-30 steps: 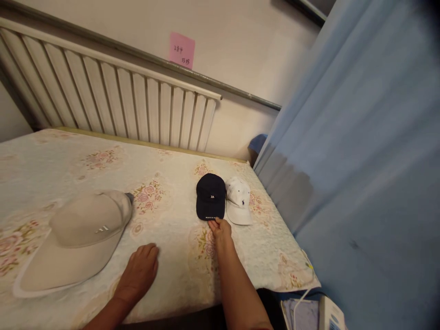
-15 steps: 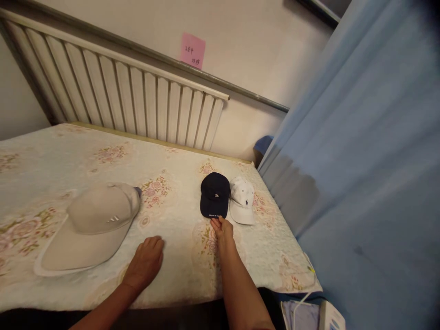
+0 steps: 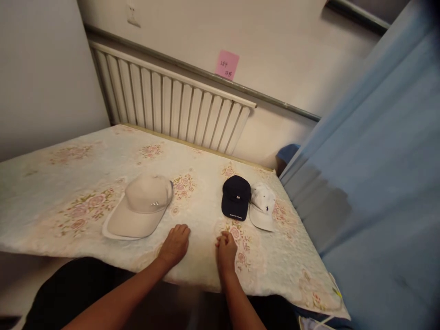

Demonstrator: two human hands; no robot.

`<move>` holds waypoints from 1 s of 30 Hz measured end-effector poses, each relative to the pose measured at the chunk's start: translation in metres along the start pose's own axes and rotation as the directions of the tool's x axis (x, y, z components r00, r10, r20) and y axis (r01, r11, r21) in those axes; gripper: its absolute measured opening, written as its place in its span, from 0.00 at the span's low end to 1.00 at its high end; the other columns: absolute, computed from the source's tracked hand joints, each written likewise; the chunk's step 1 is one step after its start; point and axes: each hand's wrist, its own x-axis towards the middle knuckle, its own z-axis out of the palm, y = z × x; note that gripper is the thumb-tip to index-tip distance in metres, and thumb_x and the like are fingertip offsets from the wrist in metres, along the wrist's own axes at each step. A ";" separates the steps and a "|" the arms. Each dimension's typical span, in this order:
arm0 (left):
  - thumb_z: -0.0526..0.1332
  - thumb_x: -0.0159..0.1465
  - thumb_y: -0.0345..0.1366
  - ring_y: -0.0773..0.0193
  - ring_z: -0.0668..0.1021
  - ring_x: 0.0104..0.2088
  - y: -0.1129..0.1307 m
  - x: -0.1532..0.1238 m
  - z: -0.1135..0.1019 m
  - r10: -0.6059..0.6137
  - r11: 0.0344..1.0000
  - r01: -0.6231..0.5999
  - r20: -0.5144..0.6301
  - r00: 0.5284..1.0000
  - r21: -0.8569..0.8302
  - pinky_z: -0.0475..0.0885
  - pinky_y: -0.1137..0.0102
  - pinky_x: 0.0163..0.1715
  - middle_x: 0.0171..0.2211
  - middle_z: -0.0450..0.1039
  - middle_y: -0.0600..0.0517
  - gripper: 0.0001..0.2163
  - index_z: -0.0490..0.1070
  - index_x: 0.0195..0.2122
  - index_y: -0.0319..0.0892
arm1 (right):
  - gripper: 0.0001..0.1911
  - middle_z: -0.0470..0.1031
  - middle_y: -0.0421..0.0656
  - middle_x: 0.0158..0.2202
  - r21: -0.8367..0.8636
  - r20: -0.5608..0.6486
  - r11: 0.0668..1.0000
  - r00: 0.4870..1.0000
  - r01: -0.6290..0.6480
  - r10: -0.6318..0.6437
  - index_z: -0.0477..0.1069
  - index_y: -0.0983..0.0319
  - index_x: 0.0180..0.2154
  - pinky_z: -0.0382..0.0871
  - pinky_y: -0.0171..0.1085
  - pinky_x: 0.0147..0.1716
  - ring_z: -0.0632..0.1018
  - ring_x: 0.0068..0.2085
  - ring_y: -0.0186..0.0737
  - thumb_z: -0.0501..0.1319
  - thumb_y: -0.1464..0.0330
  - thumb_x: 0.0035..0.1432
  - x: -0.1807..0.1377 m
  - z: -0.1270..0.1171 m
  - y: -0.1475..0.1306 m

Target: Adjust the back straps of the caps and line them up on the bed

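Three caps lie on a flowered sheet (image 3: 206, 195), crowns up. The black cap (image 3: 236, 198) rests right of the middle, brim toward the person, with a small pale mark on its front and a line of light lettering along the brim's edge. Right against it, the white cap (image 3: 261, 207) leans a little askew, showing a tiny dark emblem and dotted eyelets. The beige cap (image 3: 139, 205) sits well apart on the left, its long curved brim edged in white and aimed at the near left, three short pale stripes above it. A wide stretch of sheet separates the beige and black caps. The left hand (image 3: 174, 243) rests palm down just beside the beige cap, fingers together and bent; the right hand (image 3: 227, 247) is near the black cap's brim, apart from it, fingers loosely curled. How far either hand closes I cannot tell. The near edge of the sheet runs below both wrists; at the far edge stands a ribbed metal radiator (image 3: 172, 101), and a soft, folded blue curtain (image 3: 381, 183) borders the right. The sheet looks lightly quilted, printed with pink roses.
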 end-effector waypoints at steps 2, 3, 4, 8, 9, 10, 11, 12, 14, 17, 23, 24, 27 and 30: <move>0.50 0.60 0.25 0.53 0.68 0.42 -0.002 -0.001 0.001 -0.001 1.000 0.000 -0.009 1.000 -0.026 0.63 0.58 0.44 0.38 0.69 0.44 0.09 0.68 0.35 0.40 | 0.12 0.79 0.45 0.33 -0.097 0.053 0.988 0.992 0.123 -0.118 0.73 0.61 0.38 0.70 0.39 0.37 0.78 0.34 0.41 0.55 0.66 0.55 -0.019 -0.002 -0.001; 0.50 0.60 0.25 0.53 0.68 0.42 -0.003 -0.001 0.001 -0.001 0.999 0.001 -0.014 1.000 -0.043 0.64 0.58 0.44 0.39 0.69 0.44 0.09 0.68 0.35 0.41 | 0.12 0.79 0.46 0.36 -0.138 0.081 0.974 0.982 0.178 -0.168 0.74 0.61 0.38 0.69 0.40 0.42 0.77 0.38 0.43 0.55 0.65 0.55 -0.025 -0.003 -0.002; 0.50 0.60 0.25 0.54 0.68 0.42 -0.004 -0.002 0.002 -0.002 0.998 0.001 -0.019 1.000 -0.062 0.64 0.58 0.45 0.39 0.69 0.45 0.10 0.68 0.36 0.41 | 0.12 0.79 0.48 0.39 -0.175 0.106 0.959 0.972 0.224 -0.207 0.74 0.61 0.38 0.67 0.41 0.45 0.77 0.41 0.45 0.55 0.65 0.56 -0.029 -0.004 -0.002; 0.51 0.60 0.26 0.56 0.70 0.44 -0.011 -0.008 0.003 -0.011 0.990 0.004 -0.046 0.999 -0.144 0.66 0.61 0.46 0.41 0.71 0.46 0.10 0.68 0.38 0.42 | 0.15 0.78 0.50 0.41 -0.308 0.157 0.896 0.946 0.321 -0.284 0.74 0.62 0.41 0.65 0.44 0.47 0.76 0.43 0.47 0.51 0.67 0.58 -0.030 -0.004 -0.001; 0.52 0.59 0.26 0.56 0.71 0.45 -0.014 -0.011 0.003 -0.013 0.987 0.004 -0.056 0.998 -0.163 0.67 0.61 0.46 0.41 0.71 0.46 0.10 0.68 0.38 0.42 | 0.15 0.78 0.50 0.41 -0.334 0.163 0.881 0.942 0.334 -0.295 0.74 0.62 0.41 0.65 0.44 0.47 0.76 0.43 0.47 0.51 0.67 0.59 -0.029 -0.003 0.000; 0.52 0.59 0.26 0.57 0.71 0.44 -0.016 -0.015 0.002 -0.018 0.984 0.005 -0.068 0.998 -0.181 0.68 0.62 0.46 0.41 0.72 0.47 0.09 0.69 0.38 0.42 | 0.15 0.78 0.51 0.41 -0.357 0.169 0.868 0.937 0.346 -0.304 0.74 0.62 0.41 0.66 0.44 0.46 0.77 0.43 0.47 0.51 0.67 0.59 -0.028 -0.003 0.000; 0.52 0.60 0.27 0.58 0.72 0.44 -0.020 -0.019 0.000 -0.025 0.981 0.009 -0.083 0.996 -0.196 0.68 0.63 0.47 0.40 0.72 0.47 0.09 0.69 0.39 0.41 | 0.16 0.78 0.51 0.41 -0.376 0.174 0.855 0.933 0.357 -0.314 0.74 0.62 0.42 0.66 0.43 0.46 0.77 0.43 0.47 0.50 0.67 0.59 -0.027 -0.002 0.001; 0.52 0.60 0.28 0.58 0.73 0.43 -0.024 -0.024 -0.003 -0.036 0.978 0.015 -0.100 0.994 -0.208 0.69 0.63 0.47 0.40 0.73 0.47 0.09 0.69 0.39 0.41 | 0.16 0.78 0.51 0.41 -0.393 0.178 0.843 0.930 0.368 -0.323 0.74 0.63 0.42 0.66 0.43 0.46 0.77 0.43 0.47 0.50 0.67 0.60 -0.027 -0.002 0.001; 0.51 0.62 0.30 0.59 0.74 0.43 -0.034 -0.034 -0.011 -0.073 0.974 0.039 -0.146 0.987 -0.224 0.70 0.64 0.47 0.40 0.73 0.47 0.09 0.68 0.40 0.41 | 0.16 0.78 0.51 0.41 -0.420 0.183 0.821 0.923 0.385 -0.339 0.74 0.63 0.42 0.67 0.42 0.45 0.77 0.43 0.46 0.50 0.67 0.60 -0.028 -0.003 0.002; 0.50 0.64 0.33 0.57 0.73 0.47 -0.059 -0.047 -0.031 -0.165 0.968 0.110 -0.244 0.956 -0.224 0.68 0.62 0.51 0.43 0.72 0.44 0.11 0.67 0.44 0.41 | 0.16 0.78 0.51 0.41 -0.450 0.191 0.795 0.913 0.407 -0.360 0.74 0.63 0.41 0.68 0.42 0.44 0.77 0.42 0.46 0.49 0.67 0.60 -0.029 -0.003 0.003; 0.51 0.63 0.42 0.45 0.66 0.55 -0.120 -0.054 -0.079 -0.377 0.926 0.335 -0.414 0.829 -0.173 0.59 0.52 0.56 0.51 0.65 0.35 0.20 0.62 0.51 0.34 | 0.16 0.79 0.50 0.40 -0.479 0.196 0.759 0.897 0.441 -0.397 0.74 0.63 0.41 0.68 0.41 0.42 0.78 0.40 0.45 0.49 0.68 0.61 -0.029 -0.003 0.003; 0.52 0.62 0.44 0.44 0.65 0.56 -0.128 -0.053 -0.085 -0.423 0.904 0.408 -0.406 0.811 -0.126 0.59 0.53 0.57 0.52 0.64 0.34 0.22 0.61 0.52 0.33 | 0.16 0.79 0.50 0.40 -0.480 0.195 0.755 0.894 0.446 -0.403 0.74 0.63 0.41 0.68 0.41 0.42 0.78 0.40 0.44 0.49 0.68 0.60 -0.029 -0.003 0.003; 0.53 0.59 0.47 0.43 0.64 0.56 -0.143 -0.046 -0.097 -0.605 0.790 0.610 -0.237 0.760 -0.060 0.62 0.54 0.54 0.54 0.62 0.33 0.27 0.60 0.54 0.31 | 0.16 0.79 0.49 0.40 -0.485 0.192 0.747 0.888 0.456 -0.417 0.74 0.63 0.41 0.68 0.40 0.41 0.78 0.39 0.44 0.49 0.68 0.60 -0.029 -0.003 0.002; 0.54 0.57 0.51 0.40 0.67 0.54 -0.148 -0.038 -0.103 -0.719 0.695 0.719 -0.032 0.694 -0.033 0.66 0.53 0.47 0.54 0.64 0.34 0.29 0.61 0.53 0.35 | 0.16 0.79 0.49 0.39 -0.489 0.193 0.741 0.886 0.460 -0.422 0.74 0.63 0.40 0.68 0.40 0.40 0.78 0.39 0.43 0.49 0.68 0.60 -0.030 -0.003 0.002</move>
